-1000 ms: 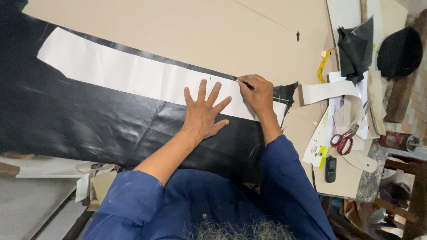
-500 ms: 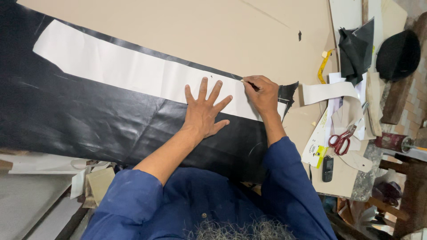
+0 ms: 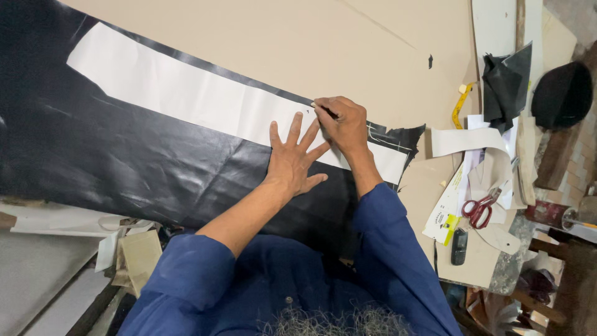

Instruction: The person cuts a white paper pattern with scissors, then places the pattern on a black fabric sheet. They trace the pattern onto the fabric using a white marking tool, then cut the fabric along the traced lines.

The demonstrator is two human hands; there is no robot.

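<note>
Head view: the left hand (image 3: 293, 163) lies flat with all fingers spread, its palm on the black leather sheet (image 3: 124, 162) and its fingertips pressing the lower edge of the long white paper pattern (image 3: 205, 102) that runs slantwise across the sheet. Just beside it, on the side toward the pattern's narrow end, the right hand (image 3: 343, 124) is curled shut, thumb and forefinger pinching a thin dark marking tool (image 3: 328, 112) whose tip meets the pattern's upper edge. The two hands are touching or nearly so; I cannot tell which.

Beyond the pattern's upper edge lies a broad tan board (image 3: 280, 43) that covers the tabletop. Past the pattern's narrow end, well apart from the hands, sit red-handled scissors (image 3: 477, 210), a curled strip of white paper (image 3: 463, 140), a yellow measuring tape (image 3: 460, 106) and crumpled black scraps (image 3: 504, 78).

Compared with half a second ago and a second ago, the grip and the spread of the left hand are unchanged. The right hand and its tool have crept a little along the pattern's upper edge, away from the narrow end, so that the tool tip now stands above the left fingertips. The pattern itself has not shifted on the leather.
</note>
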